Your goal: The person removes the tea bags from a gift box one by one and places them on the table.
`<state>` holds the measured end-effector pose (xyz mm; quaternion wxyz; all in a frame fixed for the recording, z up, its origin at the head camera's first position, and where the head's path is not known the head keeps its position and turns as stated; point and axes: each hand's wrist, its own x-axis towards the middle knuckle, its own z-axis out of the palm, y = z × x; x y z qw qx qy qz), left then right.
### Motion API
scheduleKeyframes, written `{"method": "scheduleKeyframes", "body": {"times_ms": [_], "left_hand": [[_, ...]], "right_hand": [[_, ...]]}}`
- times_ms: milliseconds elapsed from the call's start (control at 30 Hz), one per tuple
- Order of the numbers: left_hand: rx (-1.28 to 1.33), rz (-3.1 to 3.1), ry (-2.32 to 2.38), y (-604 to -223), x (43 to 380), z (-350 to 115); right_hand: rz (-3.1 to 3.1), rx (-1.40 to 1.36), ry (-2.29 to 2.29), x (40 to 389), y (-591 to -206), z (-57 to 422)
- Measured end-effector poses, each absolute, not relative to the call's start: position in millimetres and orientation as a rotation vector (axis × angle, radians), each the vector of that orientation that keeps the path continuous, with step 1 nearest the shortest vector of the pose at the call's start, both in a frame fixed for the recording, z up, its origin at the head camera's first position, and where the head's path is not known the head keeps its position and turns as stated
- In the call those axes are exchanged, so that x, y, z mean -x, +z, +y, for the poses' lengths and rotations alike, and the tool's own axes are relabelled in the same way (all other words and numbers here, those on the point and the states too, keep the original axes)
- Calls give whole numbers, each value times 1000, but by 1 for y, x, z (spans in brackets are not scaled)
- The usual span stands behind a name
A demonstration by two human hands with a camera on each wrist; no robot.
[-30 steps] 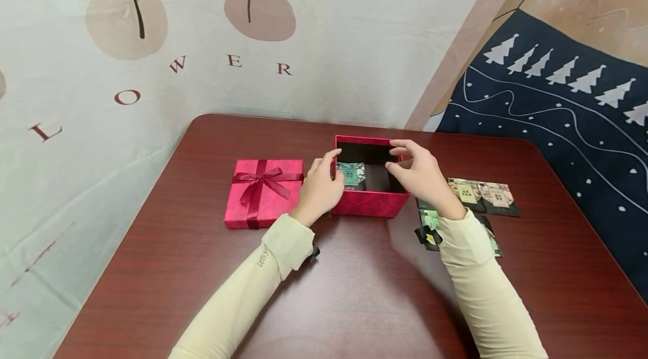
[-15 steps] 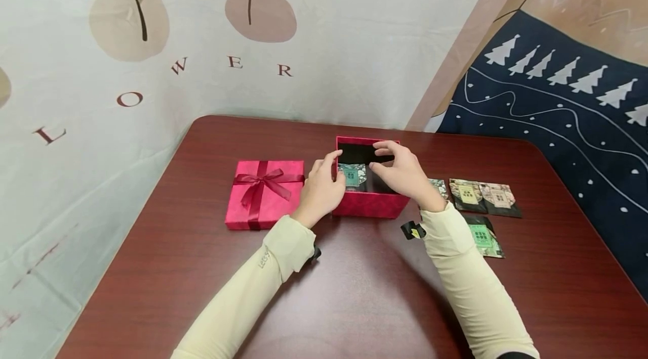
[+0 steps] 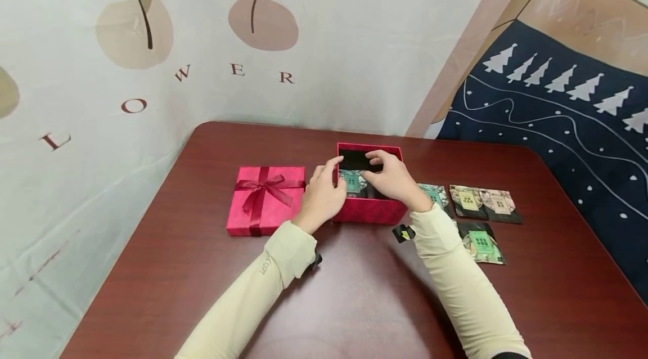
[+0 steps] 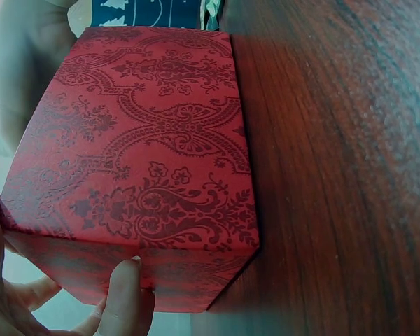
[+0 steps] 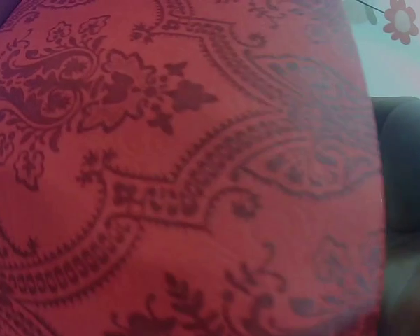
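Note:
A red patterned gift box [image 3: 369,211] stands with its lid off, its inside dark. My left hand [image 3: 323,193] holds the box's left side, with fingertips [image 4: 126,294] against the wall. A teal-labelled sachet [image 3: 351,181] lies inside at the left end. My right hand [image 3: 394,180] reaches over the right part of the opening, its thumb close to the sachet and its fingers spread apart from the thumb. In the right wrist view the box's front wall [image 5: 182,168] fills most of the picture, so the fingertips are hidden there.
The red lid [image 3: 244,210] with a ribbon bow lies left of the box. Right of it lie several sachets: a teal one [image 3: 433,194], a yellow one [image 3: 468,200], a pink one [image 3: 499,203] and a green one [image 3: 482,243]. A printed cloth [image 3: 349,77] hangs behind the table.
My right hand has moved left across the box opening, from its right end toward the teal-labelled sachet. The left hand has stayed on the box. More of the table sachets show now.

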<state>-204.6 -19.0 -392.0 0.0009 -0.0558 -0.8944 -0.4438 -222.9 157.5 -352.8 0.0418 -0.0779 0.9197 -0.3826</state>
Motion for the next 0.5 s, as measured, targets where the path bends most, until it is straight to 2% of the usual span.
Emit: {"method": "scheduleKeyframes", "body": {"times_ms": [500], "left_hand": [[164,-2795,-1368,-393,205,-18]], "right_hand": [[2684,109,-1046,237,-360,152]]}}
